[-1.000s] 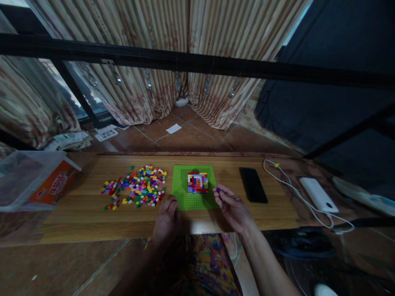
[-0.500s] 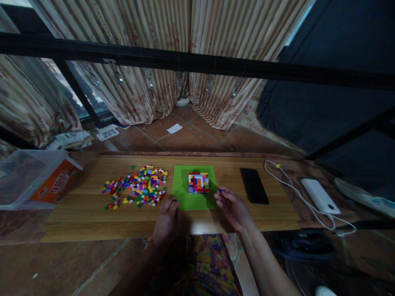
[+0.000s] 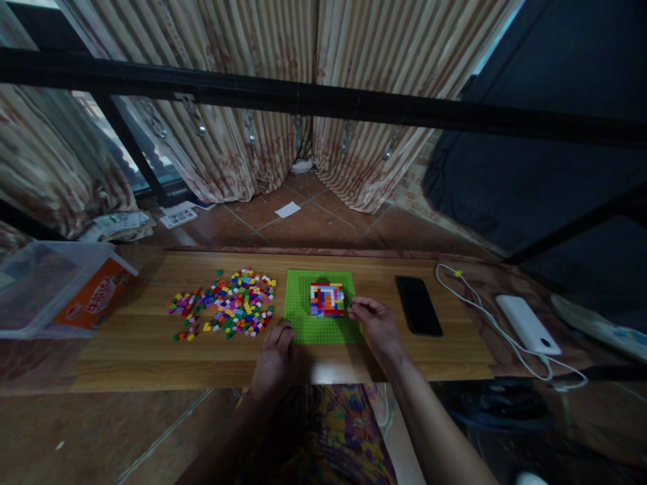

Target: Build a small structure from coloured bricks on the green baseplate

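Observation:
A green studded baseplate [image 3: 303, 330] lies on the wooden table. On it stands a low, multicoloured structure of toy bricks [image 3: 327, 300], with white, red, blue and orange pieces showing. My left hand [image 3: 274, 353] is closed at the plate's front left corner, its curled fingers on the edge. Just off the structure's right side, the thumb and fingertips of my right hand [image 3: 377, 325] pinch a small dark blue toy brick [image 3: 350, 305], mostly covered by the fingers. Whether that brick touches the structure, I cannot tell.
Loose toy bricks [image 3: 237, 303] are spread left of the plate. A clear plastic box [image 3: 35, 283] with an orange label stands at the far left. To the right lie a black phone [image 3: 418, 305], a white power bank [image 3: 528, 325] and a white cable [image 3: 485, 313].
My right hand has moved slightly left and up with the dark blue brick, closer to the structure's right side. The left hand stays at the plate's corner. The view has shifted a little.

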Motion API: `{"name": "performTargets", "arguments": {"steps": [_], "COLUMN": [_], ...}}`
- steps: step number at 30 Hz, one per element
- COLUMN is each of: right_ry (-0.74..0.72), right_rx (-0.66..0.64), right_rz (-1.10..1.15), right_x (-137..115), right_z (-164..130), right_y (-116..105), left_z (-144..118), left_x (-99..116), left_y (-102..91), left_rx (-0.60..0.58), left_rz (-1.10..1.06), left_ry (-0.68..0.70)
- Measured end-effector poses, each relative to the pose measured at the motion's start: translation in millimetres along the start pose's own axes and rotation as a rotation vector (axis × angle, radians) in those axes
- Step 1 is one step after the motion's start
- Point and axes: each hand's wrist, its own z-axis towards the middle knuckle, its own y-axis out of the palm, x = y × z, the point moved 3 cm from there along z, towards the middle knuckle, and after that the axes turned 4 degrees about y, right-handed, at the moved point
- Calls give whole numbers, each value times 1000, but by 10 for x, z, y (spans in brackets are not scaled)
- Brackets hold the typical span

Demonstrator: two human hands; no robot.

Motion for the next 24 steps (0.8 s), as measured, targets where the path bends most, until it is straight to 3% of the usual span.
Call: {"name": "performTargets", "arguments": {"steps": [11, 19, 24], "right_ry": [-99, -124, -214], "right_rx": [18, 17, -15], "right_rz": [-259, -315, -411], "right_x": [-8, -11, -62], "right_z": [125, 48, -19], "right_y": [65, 64, 124], "left_z": [0, -7, -17], "left_x": [12, 10, 0], "left_y": [-4, 1, 14], "left_rx": [-1, -4, -2], "left_rz": [-10, -23, -36], "left_ry": [6, -2, -4]}}
